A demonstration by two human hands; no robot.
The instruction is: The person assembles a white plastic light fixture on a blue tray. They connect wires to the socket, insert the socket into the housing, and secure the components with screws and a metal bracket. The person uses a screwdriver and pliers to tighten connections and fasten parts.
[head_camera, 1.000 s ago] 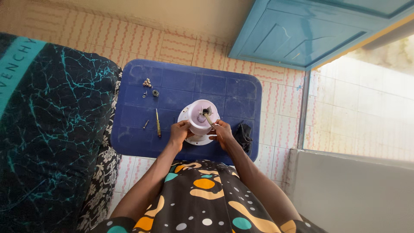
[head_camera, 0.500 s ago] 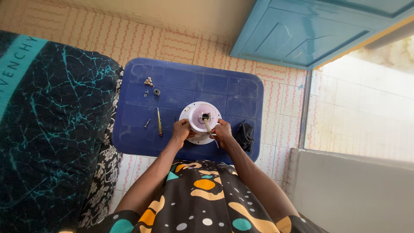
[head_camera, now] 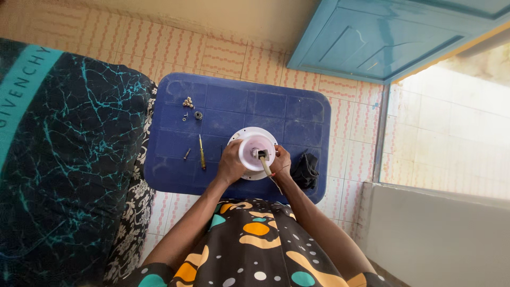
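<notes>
White round fixture (head_camera: 254, 153): stood on the blue plastic table (head_camera: 297, 114), near its front edge, with a wide flat rim and a pale raised centre; both hands were on it.
Left hand (head_camera: 231, 163): was wrapped around the left side of the fixture, fingers closed on its raised body.
Right hand (head_camera: 280, 162): was closed on the right side of the fixture, just beside a cream cable (head_camera: 265, 166) that ran from a dark fitting at the fixture's centre back toward the person.
Patterned garment (head_camera: 255, 244): lay nearest the camera, dark with orange, teal and white shapes, below both forearms.
Black bundle (head_camera: 306, 171): lay on the table just right of the right hand, near the table's right front corner.
Screwdriver (head_camera: 202, 152): lay on the table left of the left hand, yellow-handled, pointing roughly front to back.
Small screw (head_camera: 187, 154): lay just left of the screwdriver.
Loose hardware (head_camera: 189, 106): sat further back on the table's left part, a cluster of small pale pieces with a dark ring beside them.
Dark teal-veined cover (head_camera: 69, 159): filled the left side, beside the table.
Blue door (head_camera: 382, 37): stood farthest off, past the tiled floor (head_camera: 223, 56).
</notes>
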